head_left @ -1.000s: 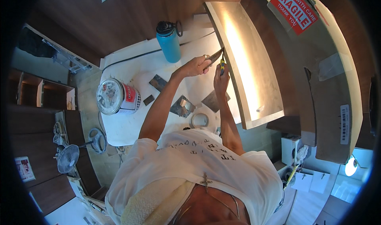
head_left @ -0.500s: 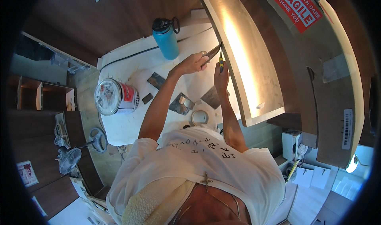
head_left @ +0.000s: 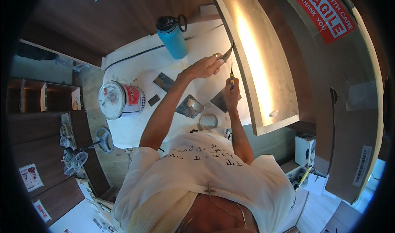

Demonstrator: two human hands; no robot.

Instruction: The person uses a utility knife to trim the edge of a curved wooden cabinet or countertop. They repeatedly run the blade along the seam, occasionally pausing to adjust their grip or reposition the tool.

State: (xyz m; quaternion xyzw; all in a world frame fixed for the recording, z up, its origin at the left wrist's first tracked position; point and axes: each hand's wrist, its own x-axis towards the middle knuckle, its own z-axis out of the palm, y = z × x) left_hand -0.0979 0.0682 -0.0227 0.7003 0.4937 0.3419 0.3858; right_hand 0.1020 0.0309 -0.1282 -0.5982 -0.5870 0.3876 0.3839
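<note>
My left hand (head_left: 207, 66) is closed on a thin dark brown strip (head_left: 226, 54), whose pointed far end reaches the edge of a lit, pale-edged shelf panel (head_left: 257, 68). My right hand (head_left: 232, 93) grips a slim cutter knife (head_left: 232, 78) with a yellow and dark handle. Its narrow tip points away from me, just nearer than the strip and apart from the panel. Below and left of my hands, several dark flat pieces lie on the white-covered table (head_left: 123, 136), among them one piece (head_left: 164, 81) near my left forearm. Beside my right wrist is another dark piece (head_left: 219, 100).
A teal bottle (head_left: 173, 43) with a black lid stands at the back. At left is a paint can (head_left: 113, 100). A tape roll (head_left: 208, 121) lies close to my body. A large cardboard box (head_left: 349, 109) fills the right side; a fan (head_left: 75, 163) is at lower left.
My right hand has drawn the knife back toward me, away from the panel's edge. My left hand still holds the strip at the edge, shifted slightly right.
</note>
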